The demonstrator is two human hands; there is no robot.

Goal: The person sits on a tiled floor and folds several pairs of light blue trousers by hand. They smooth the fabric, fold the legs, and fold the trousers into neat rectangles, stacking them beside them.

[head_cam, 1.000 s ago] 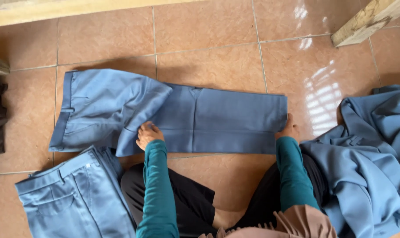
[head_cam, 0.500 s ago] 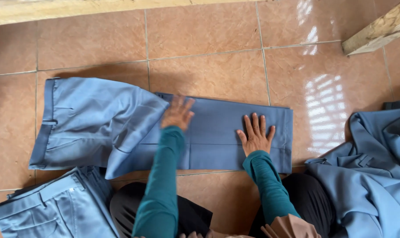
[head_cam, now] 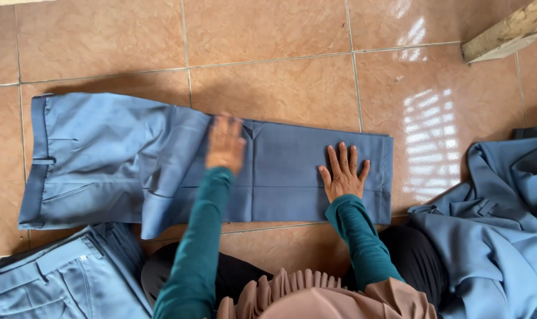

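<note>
While the right hand (head_cam: 343, 172) presses flat, fingers spread, on the folded grey-blue cloth trousers (head_cam: 209, 165) mid-frame, the blurred left hand (head_cam: 225, 145) rests open on them too.

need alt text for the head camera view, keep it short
A person's left hand and right hand press flat on blue trousers spread across a tiled floor, with more blue clothes heaped at the right.

Wooden plank (head_cam: 508, 32) top right; tan tiled floor (head_cam: 268, 35).
</note>
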